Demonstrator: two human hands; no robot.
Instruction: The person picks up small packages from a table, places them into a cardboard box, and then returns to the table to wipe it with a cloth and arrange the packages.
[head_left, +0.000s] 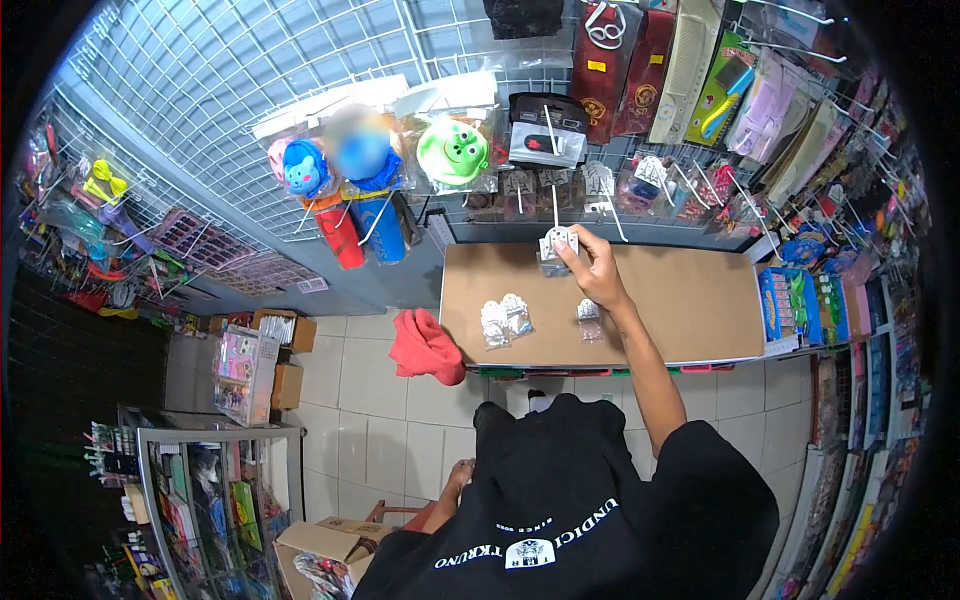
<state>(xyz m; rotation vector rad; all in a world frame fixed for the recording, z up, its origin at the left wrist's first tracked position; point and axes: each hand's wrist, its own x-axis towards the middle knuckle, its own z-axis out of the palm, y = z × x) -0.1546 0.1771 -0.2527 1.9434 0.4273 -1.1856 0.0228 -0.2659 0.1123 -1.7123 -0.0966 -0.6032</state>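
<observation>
My right hand (592,268) is raised to the wire grid wall and pinches a small clear packet with a white card (556,245) at the tip of a metal hook (555,205). Below it, on the brown board shelf (690,300), lie two similar packets (505,320) side by side and one more packet (588,312) just under my wrist. My left hand (458,478) hangs low beside my black shirt, above a cardboard box (320,545). Its fingers are hidden.
Hooks on the grid wall carry a green frog toy (452,150), a blue toy (305,168), combs and other packed goods. A red cloth (425,345) hangs off the shelf's left edge. A glass cabinet (200,490) stands lower left, stocked racks on the right.
</observation>
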